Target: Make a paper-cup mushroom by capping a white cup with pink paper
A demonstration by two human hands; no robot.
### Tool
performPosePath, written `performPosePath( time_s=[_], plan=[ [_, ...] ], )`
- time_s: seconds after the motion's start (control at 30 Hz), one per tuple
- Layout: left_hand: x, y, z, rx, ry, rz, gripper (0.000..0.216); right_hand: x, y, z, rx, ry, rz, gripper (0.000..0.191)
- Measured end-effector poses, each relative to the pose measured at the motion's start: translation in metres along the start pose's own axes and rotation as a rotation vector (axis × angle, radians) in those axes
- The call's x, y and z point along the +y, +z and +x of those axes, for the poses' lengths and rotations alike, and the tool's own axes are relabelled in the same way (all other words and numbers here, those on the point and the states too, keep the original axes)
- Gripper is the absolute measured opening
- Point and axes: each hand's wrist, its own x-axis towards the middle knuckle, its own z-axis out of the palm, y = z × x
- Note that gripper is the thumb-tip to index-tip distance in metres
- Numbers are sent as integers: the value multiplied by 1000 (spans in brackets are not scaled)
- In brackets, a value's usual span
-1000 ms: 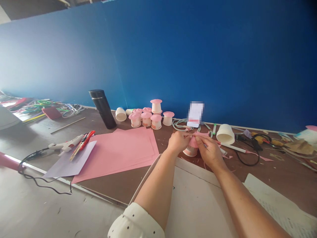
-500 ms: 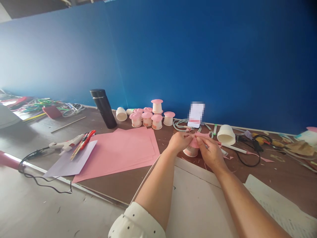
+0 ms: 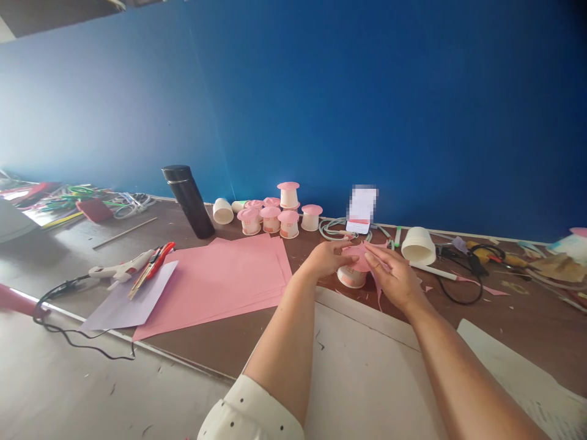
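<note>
A small white paper cup point(image 3: 351, 278) with pink patches stands upside down on the desk in front of me. On its top sits a pink paper disc point(image 3: 356, 259), shaped like a low cone. My left hand point(image 3: 326, 260) grips the disc's left side, its thumb on the upper face and fingers behind. From the right, my right hand point(image 3: 395, 278) holds the opposite side, thumb and fingers against the paper. Several similar cups with pink tops point(image 3: 288, 224) stand behind to the left, one of them stacked higher.
Pink paper sheets point(image 3: 229, 275) lie left, with a lilac sheet point(image 3: 123, 308), a red utility knife point(image 3: 151, 266) and a glue gun point(image 3: 120, 269). A black flask point(image 3: 189, 201), phone point(image 3: 361, 211), white cups point(image 3: 418, 245) and cables point(image 3: 463, 299) line the back. Pink scraps lie around.
My fingers have spread from a close pinch at the middle of the pink disc to its two sides. The disc now shows more openly over the cup.
</note>
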Motion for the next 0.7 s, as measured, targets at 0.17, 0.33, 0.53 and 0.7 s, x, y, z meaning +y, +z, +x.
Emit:
performPosePath(
  time_s=[0.17,0.33,0.53,0.7],
  plan=[
    [3,-1,-3,-31,21,59,54,2,0,-2,-107,-67,-63,50],
    [1,-1,-2,-39,37,114,54,4,1,-3,-134,-62,-98,50],
    [-4,-1,1,-38,31,123,50,3,1,-3,-176,-47,-116,51],
    [-1,0,-1,-11,-26,79,53,7,2,-4,-180,-54,-130,55]
  ],
)
